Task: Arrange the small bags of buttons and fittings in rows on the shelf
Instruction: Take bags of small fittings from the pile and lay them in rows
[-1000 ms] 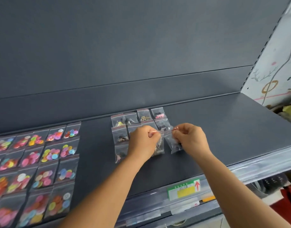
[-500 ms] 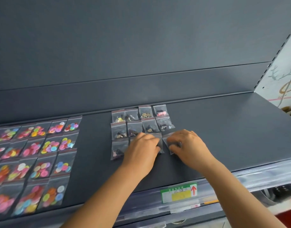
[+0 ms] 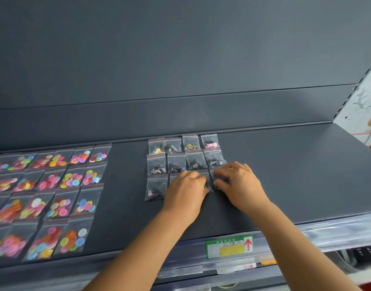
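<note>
The small clear bags of metal fittings (image 3: 185, 157) lie flat on the dark grey shelf (image 3: 295, 175), near its middle, in a block of rows with four bags across; the two back rows are complete and close together, and their red zip strips point to the back wall. In the front row, the bag at the left end (image 3: 156, 189) lies free, while the other bags of this row are mostly hidden under the hands. The left hand (image 3: 185, 190) rests with curled fingers on the bags in the middle of the front row, and it is not clear if it pinches one or only presses it. The right hand (image 3: 240, 184) is just beside it, and its thumb and fingers hold the bag at the right end (image 3: 219, 179) down on the shelf. Well apart to the left, larger bags of coloured buttons (image 3: 54, 190) lie in several rows that reach the front edge. On the front rail of the shelf, a green and yellow price label (image 3: 228, 246) with a red arrow sits below the right forearm.
</note>
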